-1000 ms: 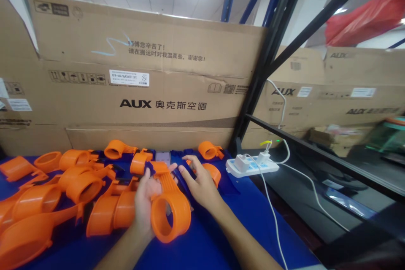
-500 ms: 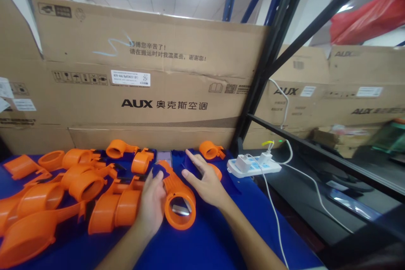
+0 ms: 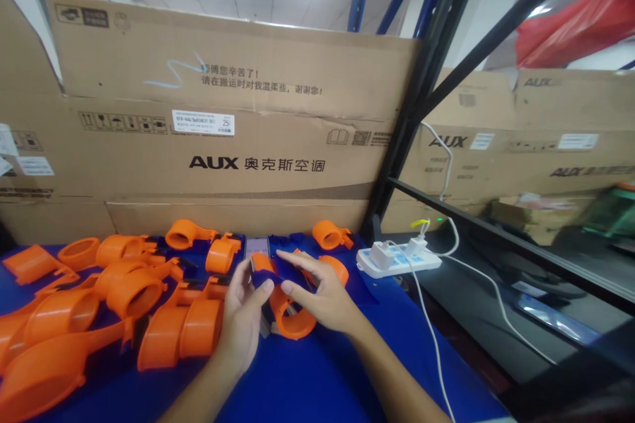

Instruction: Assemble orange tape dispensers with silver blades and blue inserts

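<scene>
My left hand (image 3: 243,317) is closed round an orange tape dispenser (image 3: 296,325), with its thumb pressing on a dark blue piece (image 3: 265,277) that lies over the upper part. The dispenser's round hub points down and toward me; a pale metallic bit shows near its opening. My right hand (image 3: 322,294) is beside the dispenser, fingers stretched out and thumb apart from them, the thumb tip close to the blue piece. Whether that thumb touches is hard to tell. Behind the right fingers another orange dispenser (image 3: 335,268) is partly hidden.
Several orange dispensers (image 3: 64,310) crowd the left of the blue-covered table (image 3: 278,390). A phone (image 3: 256,246) lies behind my hands. At the right stands a white power strip (image 3: 397,260) with cables, beside a black rack post (image 3: 397,145). A large cardboard sheet (image 3: 223,99) walls off the back.
The dispenser's hub has tilted and shifted slightly right and up. My left thumb has moved over the blue piece, and both hands have come closer together.
</scene>
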`<state>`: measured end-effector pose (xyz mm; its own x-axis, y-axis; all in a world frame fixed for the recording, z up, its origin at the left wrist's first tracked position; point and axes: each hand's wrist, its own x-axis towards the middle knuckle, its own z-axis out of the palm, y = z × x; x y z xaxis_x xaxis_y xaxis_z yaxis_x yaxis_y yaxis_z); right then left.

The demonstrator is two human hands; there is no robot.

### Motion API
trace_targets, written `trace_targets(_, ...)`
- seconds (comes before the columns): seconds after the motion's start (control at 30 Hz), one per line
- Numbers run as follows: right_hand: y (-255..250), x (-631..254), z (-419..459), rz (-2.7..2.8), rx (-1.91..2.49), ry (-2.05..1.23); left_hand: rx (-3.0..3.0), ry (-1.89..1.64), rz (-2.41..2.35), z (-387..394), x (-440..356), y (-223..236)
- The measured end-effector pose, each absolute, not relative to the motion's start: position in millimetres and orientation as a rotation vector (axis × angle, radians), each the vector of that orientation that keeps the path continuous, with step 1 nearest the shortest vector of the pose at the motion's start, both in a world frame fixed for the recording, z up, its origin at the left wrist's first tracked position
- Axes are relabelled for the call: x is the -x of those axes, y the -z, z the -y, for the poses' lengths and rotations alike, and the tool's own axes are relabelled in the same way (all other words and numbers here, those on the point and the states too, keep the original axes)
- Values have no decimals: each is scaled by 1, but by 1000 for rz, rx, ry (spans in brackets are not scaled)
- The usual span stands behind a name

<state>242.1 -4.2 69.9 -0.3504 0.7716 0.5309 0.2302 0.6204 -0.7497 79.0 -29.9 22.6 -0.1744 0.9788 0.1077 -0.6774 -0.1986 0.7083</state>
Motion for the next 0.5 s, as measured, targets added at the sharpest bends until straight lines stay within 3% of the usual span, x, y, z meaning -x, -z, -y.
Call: trace_targets(0.5,-60,-244,-5,1929,803,-736,-721,-1672,-596,30,-74,-20)
